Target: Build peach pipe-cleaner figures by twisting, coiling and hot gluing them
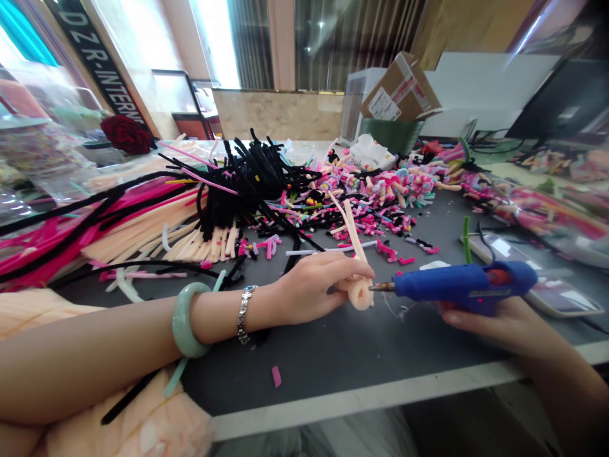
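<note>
My left hand [309,287] is closed in a pinch on a peach pipe cleaner coil [360,296], rolled into a small spiral. From the coil two straight peach ends [353,230] stick up past my fingers. Wrapped around its handle, my right hand [495,324] holds a blue hot glue gun [457,284]. The metal nozzle points left, and its tip touches or nearly touches the right side of the coil; which, I cannot tell. Thin glue strings [398,311] show below the nozzle. A green bangle and a silver watch are on my left wrist.
Cut pipe cleaner pieces [380,190] in pink, black and other colours are heaped at the back. Black pipe cleaners [257,171] lie bundled over peach ones [157,231] at left. A phone-like device [547,285] lies behind the glue gun. One pink scrap [276,376] rests near the edge.
</note>
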A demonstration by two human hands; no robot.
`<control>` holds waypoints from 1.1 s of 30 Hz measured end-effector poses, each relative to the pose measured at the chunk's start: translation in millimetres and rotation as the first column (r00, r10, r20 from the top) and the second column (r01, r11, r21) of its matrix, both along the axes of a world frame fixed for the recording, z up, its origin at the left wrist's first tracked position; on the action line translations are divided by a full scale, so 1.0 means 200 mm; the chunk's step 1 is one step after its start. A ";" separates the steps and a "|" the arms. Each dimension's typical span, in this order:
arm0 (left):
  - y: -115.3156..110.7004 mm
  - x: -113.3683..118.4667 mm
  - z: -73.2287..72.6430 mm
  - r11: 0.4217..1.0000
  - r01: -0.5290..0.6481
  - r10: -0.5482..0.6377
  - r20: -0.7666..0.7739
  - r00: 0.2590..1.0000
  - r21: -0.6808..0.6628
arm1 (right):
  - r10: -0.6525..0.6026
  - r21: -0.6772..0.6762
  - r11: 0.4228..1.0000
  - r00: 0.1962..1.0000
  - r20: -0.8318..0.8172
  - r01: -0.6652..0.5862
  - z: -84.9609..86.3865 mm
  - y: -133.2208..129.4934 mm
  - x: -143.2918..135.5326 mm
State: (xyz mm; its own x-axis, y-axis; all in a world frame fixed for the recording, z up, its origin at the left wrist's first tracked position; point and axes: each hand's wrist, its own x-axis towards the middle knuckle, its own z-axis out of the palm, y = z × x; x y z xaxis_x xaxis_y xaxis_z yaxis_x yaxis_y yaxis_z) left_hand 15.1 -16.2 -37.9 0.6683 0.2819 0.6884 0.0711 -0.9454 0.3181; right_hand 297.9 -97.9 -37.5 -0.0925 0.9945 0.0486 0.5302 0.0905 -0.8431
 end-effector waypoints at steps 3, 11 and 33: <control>0.00 0.00 0.00 1.000 -0.001 0.001 0.000 1.000 -0.003 | -0.012 -0.002 1.000 1.000 0.009 0.012 -0.01 0.00 0.00; 0.00 0.00 0.00 1.000 -0.002 0.002 0.000 1.000 0.008 | -0.026 0.002 1.000 1.000 0.016 0.026 0.01 0.01 -0.02; 0.00 0.00 0.01 1.000 -0.003 0.003 -0.012 1.000 0.003 | -0.037 0.023 0.999 0.998 0.040 0.036 0.01 0.01 -0.01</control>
State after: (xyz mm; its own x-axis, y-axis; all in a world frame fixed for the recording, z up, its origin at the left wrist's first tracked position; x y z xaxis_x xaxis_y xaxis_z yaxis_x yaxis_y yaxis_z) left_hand 15.3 -16.7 -36.6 0.6760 0.2822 0.6807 0.0779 -0.9459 0.3148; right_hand 295.2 -95.0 -35.4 -0.0582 0.9960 0.0674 0.5674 0.0886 -0.8186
